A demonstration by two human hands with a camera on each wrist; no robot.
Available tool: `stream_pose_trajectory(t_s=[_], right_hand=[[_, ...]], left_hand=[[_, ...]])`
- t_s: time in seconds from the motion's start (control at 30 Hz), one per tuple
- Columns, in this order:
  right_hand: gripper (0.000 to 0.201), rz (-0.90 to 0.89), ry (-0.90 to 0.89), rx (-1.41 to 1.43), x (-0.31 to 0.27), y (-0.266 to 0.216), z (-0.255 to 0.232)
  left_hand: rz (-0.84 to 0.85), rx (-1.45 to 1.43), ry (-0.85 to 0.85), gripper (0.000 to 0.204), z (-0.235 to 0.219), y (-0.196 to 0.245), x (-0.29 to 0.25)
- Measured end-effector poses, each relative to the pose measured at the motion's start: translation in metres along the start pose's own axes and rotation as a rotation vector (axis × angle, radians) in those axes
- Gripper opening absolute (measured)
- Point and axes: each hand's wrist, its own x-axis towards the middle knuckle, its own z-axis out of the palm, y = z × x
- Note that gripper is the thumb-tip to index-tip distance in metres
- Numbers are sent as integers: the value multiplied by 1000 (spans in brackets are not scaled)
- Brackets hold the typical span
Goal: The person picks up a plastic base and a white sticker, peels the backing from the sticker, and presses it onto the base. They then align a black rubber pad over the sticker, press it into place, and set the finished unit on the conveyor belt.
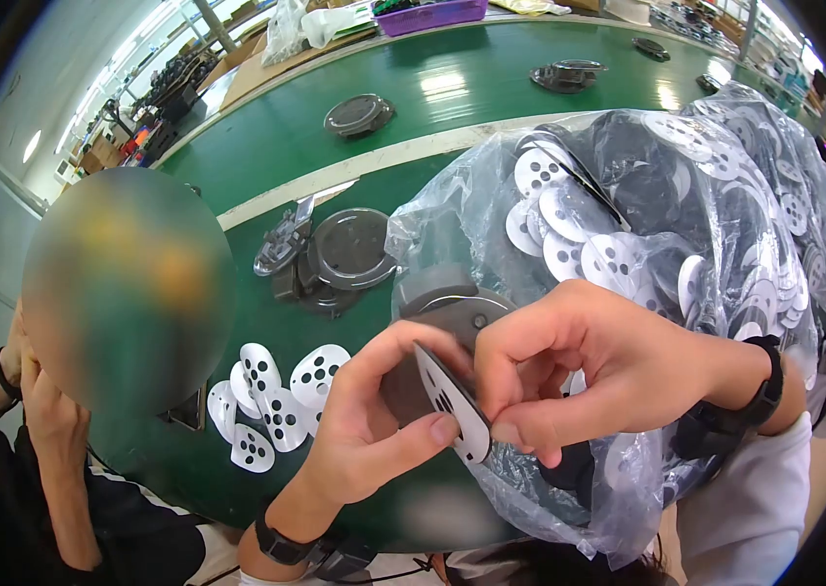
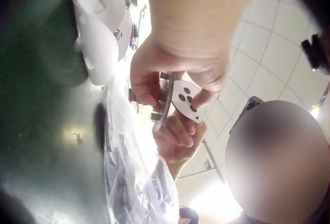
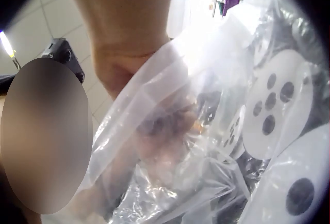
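My left hand (image 1: pixel 374 420) grips a dark round part (image 1: pixel 408 386) and a white disc with dark holes (image 1: pixel 452 405), its thumb on the disc's face. In the left wrist view the disc (image 2: pixel 181 98) stands beside the curved edge of the dark part (image 2: pixel 168 97), between fingers and thumb. My right hand (image 1: pixel 598 371) has thumb and forefinger together at the disc's edge; whether they pinch it is unclear. In the right wrist view clear plastic covers much of that hand (image 3: pixel 160 141).
A clear plastic bag (image 1: pixel 462 205) of white discs fills the right side. Loose white discs (image 1: pixel 281 420) and dark round parts (image 1: pixel 349 249) lie on the green table (image 1: pixel 237 293). More parts sit on the green belt (image 1: pixel 256 137). Another person's arm (image 1: pixel 56 439) is at left.
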Motion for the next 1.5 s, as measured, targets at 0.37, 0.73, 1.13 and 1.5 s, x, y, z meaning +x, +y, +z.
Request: stream_pose_trajectory(t_s=[0.37, 0.73, 1.13, 1.5], right_hand=[[2, 40, 88, 63, -1, -1, 5], [5, -1, 285, -92, 3, -3, 10], [13, -13, 263, -87, 9, 1, 3], [13, 57, 185, -35, 10, -4, 2]], left_hand=[[18, 97, -67, 30, -5, -9, 1], [61, -2, 12, 44, -12, -14, 0], [-43, -94, 140, 31, -1, -8, -4], [-52, 41, 276, 27, 6, 6, -7]])
